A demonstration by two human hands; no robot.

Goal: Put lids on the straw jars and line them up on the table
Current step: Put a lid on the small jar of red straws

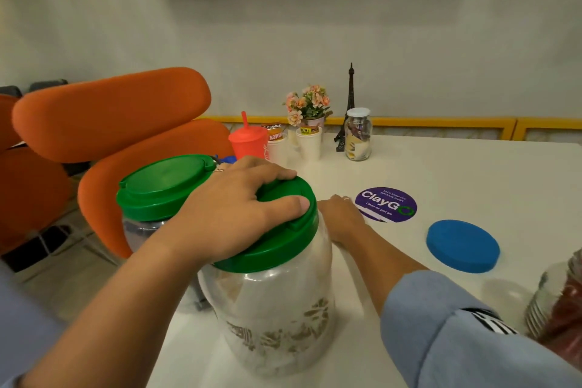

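A large clear plastic jar [277, 312] stands on the white table [456, 173] in front of me, with a green lid [283, 239] on its mouth. My left hand [239, 208] lies flat over that lid, fingers wrapped on its rim. My right hand [340, 217] rests against the jar's far right side, partly hidden behind it. A second clear jar with a green lid [160, 186] stands just behind to the left. A loose blue lid [463, 246] lies flat on the table to the right. At the right edge a glass jar [557, 302] with reddish contents is partly cut off.
Orange chairs [110, 113] stand at the table's left side. At the back sit a red cup with a straw [248, 140], paper cups [310, 142], a flower pot [307, 105], a small tower figure [348, 104] and a white-capped glass jar [358, 135]. A purple round sticker [385, 205] lies on the tabletop.
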